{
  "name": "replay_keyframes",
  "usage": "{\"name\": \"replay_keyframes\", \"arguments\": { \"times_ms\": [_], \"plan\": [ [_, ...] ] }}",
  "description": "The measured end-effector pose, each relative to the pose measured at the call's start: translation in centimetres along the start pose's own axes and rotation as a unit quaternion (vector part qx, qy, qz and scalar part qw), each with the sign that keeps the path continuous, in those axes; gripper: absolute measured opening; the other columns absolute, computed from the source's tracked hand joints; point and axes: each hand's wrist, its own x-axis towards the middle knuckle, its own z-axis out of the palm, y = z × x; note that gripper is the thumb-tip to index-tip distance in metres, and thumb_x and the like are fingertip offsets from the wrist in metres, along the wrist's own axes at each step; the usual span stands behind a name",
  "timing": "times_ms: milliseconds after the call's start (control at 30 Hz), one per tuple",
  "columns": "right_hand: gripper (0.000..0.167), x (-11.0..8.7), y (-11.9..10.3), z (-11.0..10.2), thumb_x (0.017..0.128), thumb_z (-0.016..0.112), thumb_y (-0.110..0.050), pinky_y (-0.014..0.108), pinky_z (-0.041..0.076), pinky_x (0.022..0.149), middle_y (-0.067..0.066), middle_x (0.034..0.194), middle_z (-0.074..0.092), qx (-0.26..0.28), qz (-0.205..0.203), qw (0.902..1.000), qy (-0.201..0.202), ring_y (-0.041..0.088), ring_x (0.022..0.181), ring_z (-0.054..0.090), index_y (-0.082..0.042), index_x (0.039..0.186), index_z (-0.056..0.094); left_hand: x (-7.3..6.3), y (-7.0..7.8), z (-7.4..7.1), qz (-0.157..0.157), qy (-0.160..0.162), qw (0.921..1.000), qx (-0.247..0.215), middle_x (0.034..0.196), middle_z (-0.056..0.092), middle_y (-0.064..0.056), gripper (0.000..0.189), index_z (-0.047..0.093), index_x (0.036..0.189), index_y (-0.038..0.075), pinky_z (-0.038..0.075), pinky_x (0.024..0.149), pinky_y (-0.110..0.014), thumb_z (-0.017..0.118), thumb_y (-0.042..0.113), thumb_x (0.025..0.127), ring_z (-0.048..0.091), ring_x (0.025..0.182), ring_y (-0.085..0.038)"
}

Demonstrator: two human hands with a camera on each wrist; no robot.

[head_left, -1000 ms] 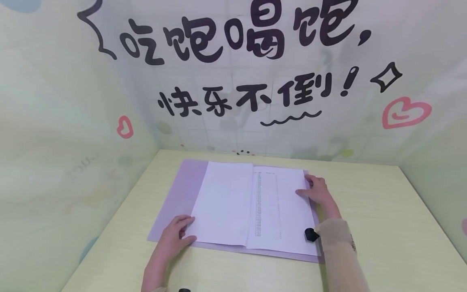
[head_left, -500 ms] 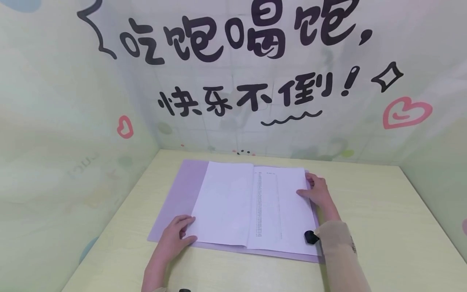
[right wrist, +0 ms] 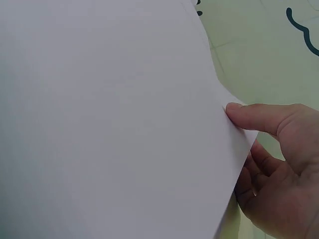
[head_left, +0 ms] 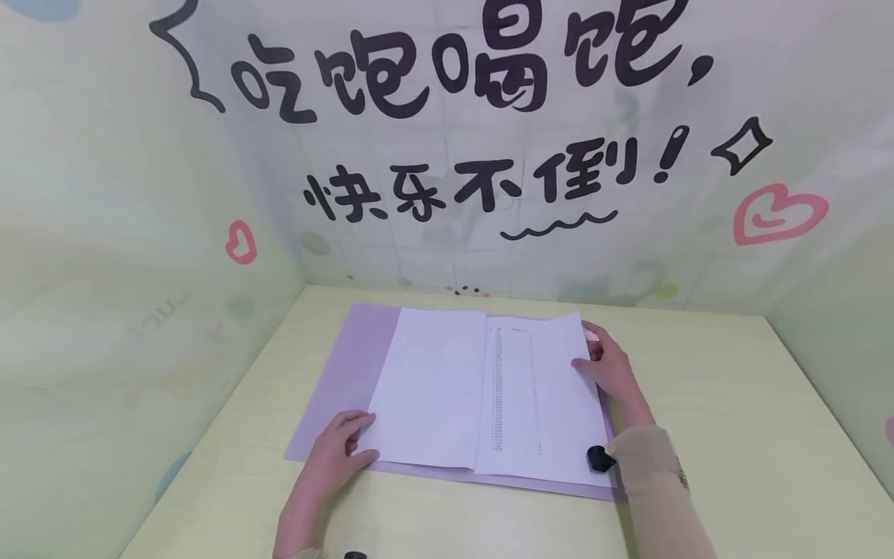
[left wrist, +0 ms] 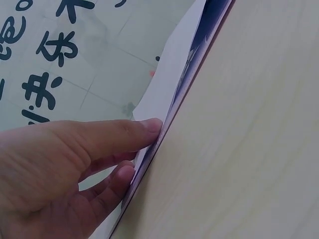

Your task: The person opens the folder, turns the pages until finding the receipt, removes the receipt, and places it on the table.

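An open booklet of white pages (head_left: 426, 388) with a wide purple cover (head_left: 342, 357) lies on the table. Its left page is blank; printed columns run down the right page (head_left: 517, 411). My right hand (head_left: 611, 373) pinches this right page by its outer edge, thumb on top and fingers behind, and the upper corner curls up. In the right wrist view the lifted page (right wrist: 124, 124) fills most of the picture. My left hand (head_left: 335, 458) rests at the lower left page, its thumb (left wrist: 149, 125) and fingertips touching the paper near the edge.
The pale wooden table (head_left: 740, 435) extends on both sides of the booklet. A printed wall sheet (head_left: 447, 256) stands behind, with more sheeting at left and right. A black wrist-worn piece (head_left: 599, 458) sits by the right sleeve (head_left: 656, 481).
My right hand has raised the outer edge of the right page, whose upper corner now curls up off the cover. My left hand stays in place.
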Motion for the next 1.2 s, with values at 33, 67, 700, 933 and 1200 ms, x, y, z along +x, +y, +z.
{"name": "replay_keyframes", "arguments": {
  "times_ms": [33,67,700,933,1200],
  "plan": [
    [0.073,0.0,0.0,0.0,0.088,0.069,-0.006,0.031,0.045,0.083,0.023,0.108,0.060,0.000,0.000,1.0000,0.006,0.027,0.095,0.054,-0.008,0.152,0.034,0.0,0.0,0.0,-0.001,0.000,1.0000,0.000,0.133,0.058,-0.009,0.055,0.063,0.131,0.003,0.047,0.073,-0.018,0.080,0.008,0.079,0.049,0.085,-0.009],
    [0.073,-0.1,0.0,-0.1,0.088,0.069,-0.005,0.029,0.045,0.081,0.023,0.106,0.061,0.001,-0.001,0.9999,0.012,0.025,0.094,0.054,-0.008,0.152,0.035,0.0,0.0,0.0,-0.001,-0.001,1.0000,-0.001,0.133,0.058,-0.009,0.055,0.063,0.131,0.003,0.047,0.073,-0.018,0.080,0.008,0.079,0.049,0.085,-0.009],
    [0.061,-0.2,-0.1,-0.9,0.092,0.065,-0.009,0.018,0.047,0.073,0.023,0.109,0.064,0.009,0.002,0.9998,0.015,0.020,0.090,0.057,-0.009,0.149,0.042,0.1,-0.2,0.2,0.001,0.001,1.0000,-0.004,0.132,0.058,-0.008,0.054,0.063,0.130,0.003,0.046,0.073,-0.018,0.080,0.009,0.079,0.048,0.084,-0.007],
    [0.061,-0.2,-0.2,-1.8,0.091,0.067,-0.008,0.012,0.048,0.067,0.025,0.117,0.066,0.026,-0.017,0.9994,0.012,0.011,0.086,0.057,-0.010,0.148,0.045,0.1,-0.3,0.1,0.002,0.003,1.0000,-0.003,0.131,0.059,-0.008,0.054,0.063,0.130,0.003,0.045,0.073,-0.018,0.080,0.009,0.079,0.048,0.084,-0.008],
    [0.048,0.1,-0.3,-2.7,0.092,0.067,-0.008,0.011,0.051,0.071,0.023,0.114,0.067,0.008,-0.066,0.9978,0.002,0.015,0.090,0.062,-0.010,0.139,0.056,0.2,-0.5,0.2,0.005,0.005,1.0000,-0.004,0.132,0.059,-0.008,0.054,0.064,0.129,0.004,0.047,0.074,-0.018,0.081,0.009,0.078,0.049,0.084,-0.008]
  ]
}}
